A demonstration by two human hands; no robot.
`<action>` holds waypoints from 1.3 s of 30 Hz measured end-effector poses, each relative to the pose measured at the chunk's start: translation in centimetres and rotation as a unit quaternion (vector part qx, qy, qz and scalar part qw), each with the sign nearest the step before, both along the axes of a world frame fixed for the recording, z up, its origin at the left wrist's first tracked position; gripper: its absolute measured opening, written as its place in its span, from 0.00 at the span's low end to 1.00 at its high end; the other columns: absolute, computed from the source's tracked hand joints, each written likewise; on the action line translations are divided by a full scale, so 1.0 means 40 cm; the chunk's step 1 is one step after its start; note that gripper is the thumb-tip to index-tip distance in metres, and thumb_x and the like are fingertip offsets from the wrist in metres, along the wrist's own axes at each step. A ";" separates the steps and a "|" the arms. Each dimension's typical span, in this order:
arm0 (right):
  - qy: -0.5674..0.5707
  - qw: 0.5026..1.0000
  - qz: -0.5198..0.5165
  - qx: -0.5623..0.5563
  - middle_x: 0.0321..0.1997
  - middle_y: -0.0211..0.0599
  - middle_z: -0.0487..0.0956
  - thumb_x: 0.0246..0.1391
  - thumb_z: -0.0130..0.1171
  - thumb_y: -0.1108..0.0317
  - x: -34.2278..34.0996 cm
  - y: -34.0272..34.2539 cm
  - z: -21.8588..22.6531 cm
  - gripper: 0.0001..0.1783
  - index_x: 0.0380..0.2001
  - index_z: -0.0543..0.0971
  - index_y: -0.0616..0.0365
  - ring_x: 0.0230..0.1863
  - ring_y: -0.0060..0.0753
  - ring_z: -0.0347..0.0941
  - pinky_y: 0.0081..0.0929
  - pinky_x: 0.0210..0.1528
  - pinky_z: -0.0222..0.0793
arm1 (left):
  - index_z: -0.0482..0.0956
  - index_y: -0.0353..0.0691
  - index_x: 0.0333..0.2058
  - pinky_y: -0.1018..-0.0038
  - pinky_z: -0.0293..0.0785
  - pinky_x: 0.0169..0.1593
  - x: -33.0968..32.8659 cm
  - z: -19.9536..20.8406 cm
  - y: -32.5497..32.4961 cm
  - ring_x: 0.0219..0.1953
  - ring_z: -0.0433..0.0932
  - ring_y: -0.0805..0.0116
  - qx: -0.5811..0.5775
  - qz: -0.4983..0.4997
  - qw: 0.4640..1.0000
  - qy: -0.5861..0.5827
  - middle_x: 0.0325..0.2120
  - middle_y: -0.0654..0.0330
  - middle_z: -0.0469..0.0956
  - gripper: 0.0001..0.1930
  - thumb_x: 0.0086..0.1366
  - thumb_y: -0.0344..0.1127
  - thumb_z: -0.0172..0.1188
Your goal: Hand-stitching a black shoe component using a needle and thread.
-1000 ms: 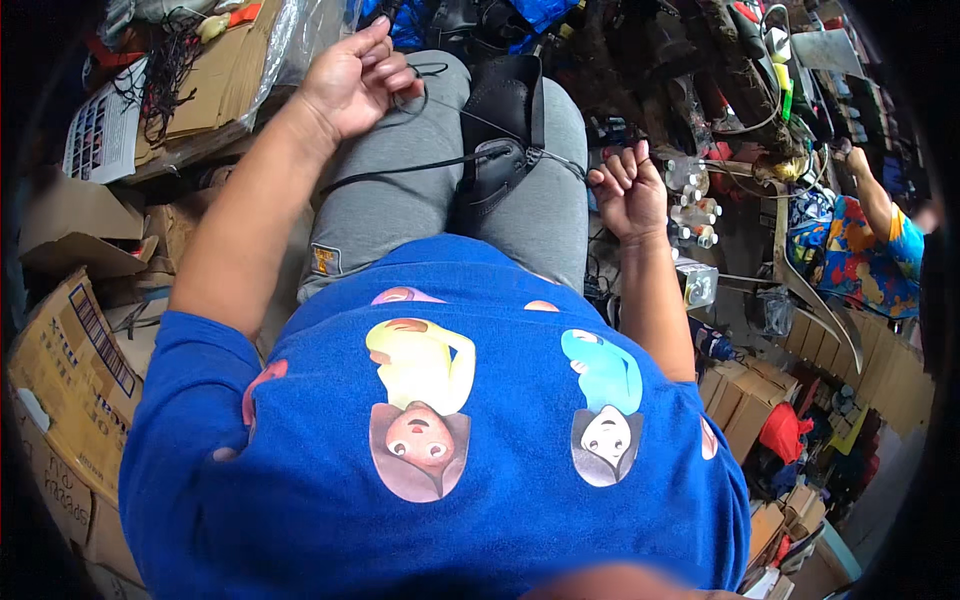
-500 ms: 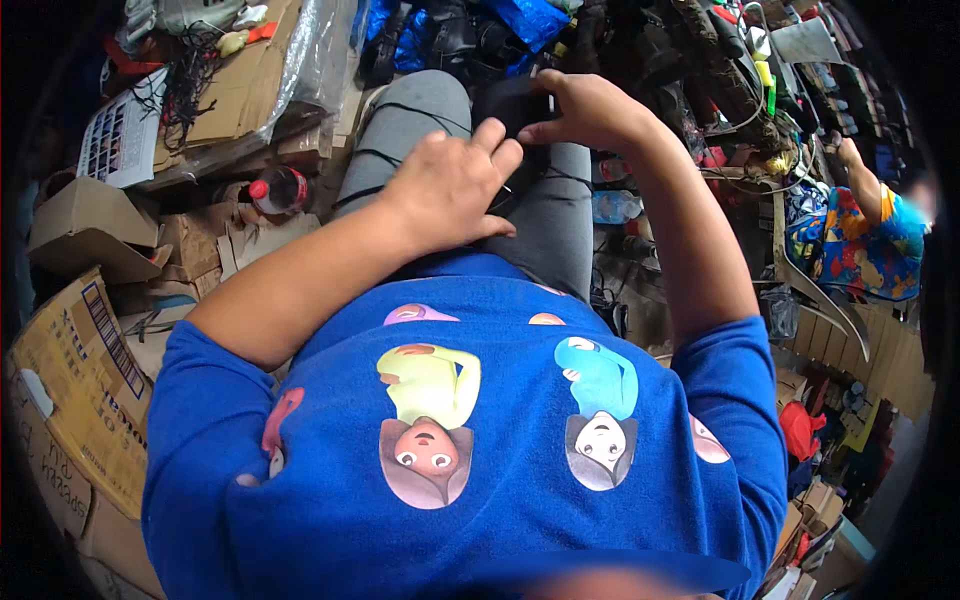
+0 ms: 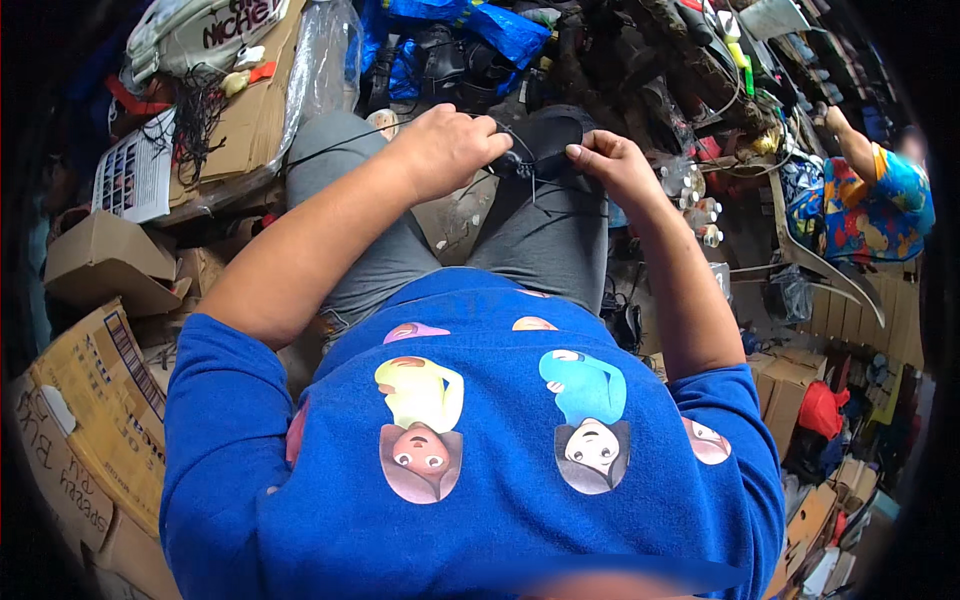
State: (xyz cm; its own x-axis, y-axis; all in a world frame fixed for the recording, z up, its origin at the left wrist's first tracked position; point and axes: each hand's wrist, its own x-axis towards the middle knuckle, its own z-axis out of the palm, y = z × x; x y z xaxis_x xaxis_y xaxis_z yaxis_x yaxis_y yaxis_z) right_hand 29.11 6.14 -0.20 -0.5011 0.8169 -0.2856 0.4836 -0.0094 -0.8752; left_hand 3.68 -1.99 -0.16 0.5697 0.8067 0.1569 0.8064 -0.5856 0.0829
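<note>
A black shoe (image 3: 553,138) rests over my right thigh, its dark surface partly blending with the shoes and clutter beyond. My left hand (image 3: 447,150) is closed in a pinch on a thin black cord (image 3: 330,150). This cord trails left across my thigh, and thin strands also run between this hand and the shoe, where a small tangle shows. With thumb and fingers, my right hand (image 3: 607,160) grips the right side of the shoe. What lies inside the left fingers besides the cord is hidden.
Cardboard boxes (image 3: 110,265) stand at the left, below flattened cardboard and plastic wrap. Black shoes (image 3: 440,60) and blue plastic (image 3: 505,30) lie ahead. Small bottles (image 3: 705,215) sit right of my knee. Another person (image 3: 870,200) in a colourful shirt is at the far right.
My left hand has risen and closed on the cord. My right hand has moved down and now grips the shoe's right side. My knees are further apart, and the shoe is more exposed.
</note>
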 end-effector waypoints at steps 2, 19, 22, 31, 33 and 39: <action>0.001 1.000 0.003 0.000 0.21 0.21 0.71 0.53 0.62 0.58 0.006 -0.005 -0.007 0.14 0.26 0.77 0.59 0.24 0.14 0.62 0.18 0.28 0.59 | 0.75 0.42 0.40 0.66 0.69 0.39 0.000 0.025 -0.015 0.35 0.78 0.63 -0.019 -0.013 1.000 0.004 0.31 0.61 0.76 0.17 0.48 0.31 0.61; -0.155 0.981 0.077 0.088 0.20 0.21 0.71 0.51 0.64 0.54 -0.058 0.012 0.005 0.19 0.27 0.78 0.62 0.25 0.12 0.60 0.21 0.26 0.60 | 0.73 0.44 0.22 0.71 0.63 0.35 0.081 -0.019 -0.092 0.27 0.72 0.68 0.082 -0.003 0.995 -0.049 0.22 0.63 0.68 0.14 0.45 0.45 0.66; -0.187 0.975 0.068 0.104 0.16 0.23 0.67 0.48 0.65 0.51 -0.079 0.062 0.027 0.22 0.20 0.76 0.63 0.23 0.14 0.59 0.21 0.25 0.59 | 0.74 0.43 0.20 0.71 0.64 0.35 0.125 -0.005 -0.068 0.24 0.72 0.67 0.094 0.005 0.993 -0.077 0.21 0.62 0.69 0.15 0.49 0.47 0.64; -0.131 0.974 0.183 0.008 0.20 0.29 0.74 0.46 0.66 0.48 -0.056 0.105 0.007 0.23 0.26 0.77 0.61 0.25 0.20 0.66 0.24 0.29 0.62 | 0.80 0.39 0.37 0.68 0.71 0.44 -0.010 0.054 -0.080 0.39 0.76 0.56 -0.144 0.093 0.959 -0.224 0.34 0.56 0.76 0.22 0.46 0.47 0.69; -0.093 0.978 0.187 -0.011 0.22 0.27 0.74 0.49 0.65 0.53 -0.035 0.085 -0.003 0.19 0.28 0.77 0.60 0.27 0.18 0.65 0.23 0.30 0.61 | 0.80 0.38 0.37 0.68 0.71 0.46 -0.058 0.068 -0.094 0.41 0.75 0.55 -0.161 0.085 0.941 -0.287 0.34 0.55 0.76 0.21 0.47 0.43 0.70; -0.015 0.981 0.179 -0.068 0.27 0.25 0.74 0.52 0.63 0.56 -0.025 0.080 -0.026 0.18 0.33 0.76 0.62 0.32 0.16 0.66 0.19 0.36 0.62 | 0.80 0.40 0.38 0.67 0.71 0.46 -0.105 0.027 -0.069 0.41 0.75 0.57 -0.126 0.191 0.937 -0.266 0.36 0.55 0.75 0.16 0.50 0.37 0.67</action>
